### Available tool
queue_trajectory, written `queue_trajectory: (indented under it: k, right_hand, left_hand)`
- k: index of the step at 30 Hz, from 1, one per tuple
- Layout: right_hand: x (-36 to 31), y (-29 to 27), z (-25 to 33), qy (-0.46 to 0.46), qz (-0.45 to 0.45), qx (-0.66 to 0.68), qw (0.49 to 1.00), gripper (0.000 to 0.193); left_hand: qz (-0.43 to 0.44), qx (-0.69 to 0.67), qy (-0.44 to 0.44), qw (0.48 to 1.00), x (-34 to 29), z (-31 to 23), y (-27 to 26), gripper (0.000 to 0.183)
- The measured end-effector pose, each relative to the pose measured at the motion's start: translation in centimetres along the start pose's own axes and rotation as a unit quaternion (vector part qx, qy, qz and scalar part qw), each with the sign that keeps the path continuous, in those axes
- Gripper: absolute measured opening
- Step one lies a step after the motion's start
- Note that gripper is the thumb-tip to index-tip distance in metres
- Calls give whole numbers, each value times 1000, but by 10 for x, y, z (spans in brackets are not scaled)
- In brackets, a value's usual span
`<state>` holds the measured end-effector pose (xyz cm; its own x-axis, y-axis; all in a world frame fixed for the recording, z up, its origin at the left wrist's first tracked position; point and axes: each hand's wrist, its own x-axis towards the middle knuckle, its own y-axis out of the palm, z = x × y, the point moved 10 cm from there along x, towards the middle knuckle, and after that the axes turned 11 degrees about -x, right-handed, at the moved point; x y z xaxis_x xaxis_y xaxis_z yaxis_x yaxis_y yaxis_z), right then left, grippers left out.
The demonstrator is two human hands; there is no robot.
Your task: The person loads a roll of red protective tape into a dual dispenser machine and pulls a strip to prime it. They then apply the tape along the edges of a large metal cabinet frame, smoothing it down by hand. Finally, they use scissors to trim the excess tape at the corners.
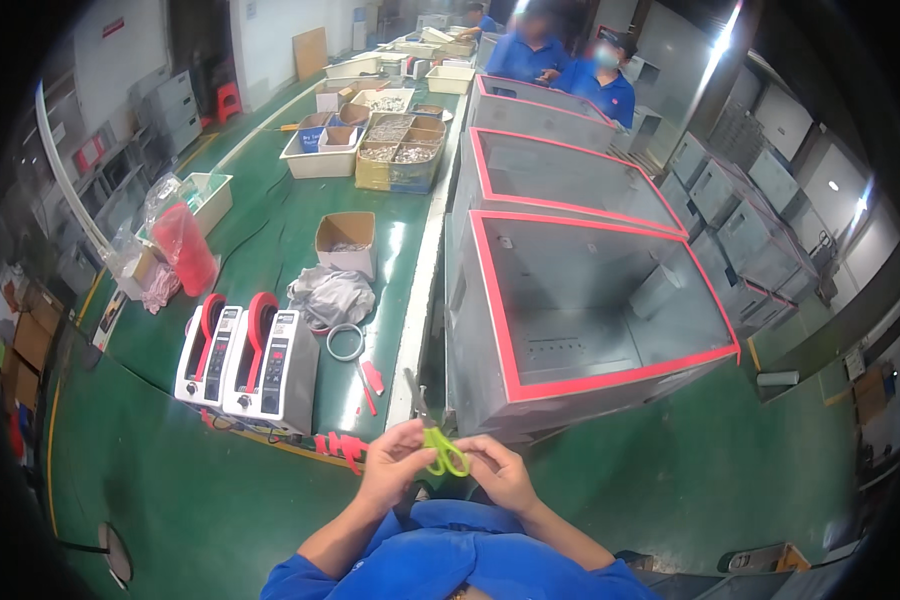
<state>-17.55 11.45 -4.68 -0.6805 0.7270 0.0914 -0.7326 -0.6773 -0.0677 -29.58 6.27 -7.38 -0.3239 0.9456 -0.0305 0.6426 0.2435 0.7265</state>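
Note:
In front of my body, a pair of scissors with lime-green handles [446, 453] points its dark blades away from me. My left hand [394, 465] pinches it on the left side, around the base of the handles. The fingers of my right hand [501, 474] are closed at the right-hand handle loop. Just beyond my hands are the table's near edge and the corner of a grey metal cabinet [478, 395], whose open front is rimmed with red tape [610, 377]. Scraps of red tape [342, 448] hang from the table edge by my left hand.
Two white tape dispensers [288, 352] with red rolls stand on the green table [260, 225]. Near them lie a grey cloth [332, 297], a tape ring [346, 342] and a cardboard box [346, 236]. Parts bins [402, 172] stand farther back. Co-workers [598, 85] stand behind more cabinets [575, 178].

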Motion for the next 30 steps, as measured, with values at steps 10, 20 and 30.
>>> queue_trajectory:
  k: [10, 20, 30]
  right_hand:
    - [-8, 22, 1, 79, 150, 261, 950, 50]
    - [-14, 40, 2, 55, 200, 365, 908, 74]
    - [-9, 51, 0, 50, 252, 438, 862, 85]
  left_hand:
    - [121, 106, -38, 986, 0, 1, 55, 35]
    - [84, -50, -63, 993, 22, -6, 63, 34]
    - [101, -94, -81, 987, 31, -1, 62, 32]
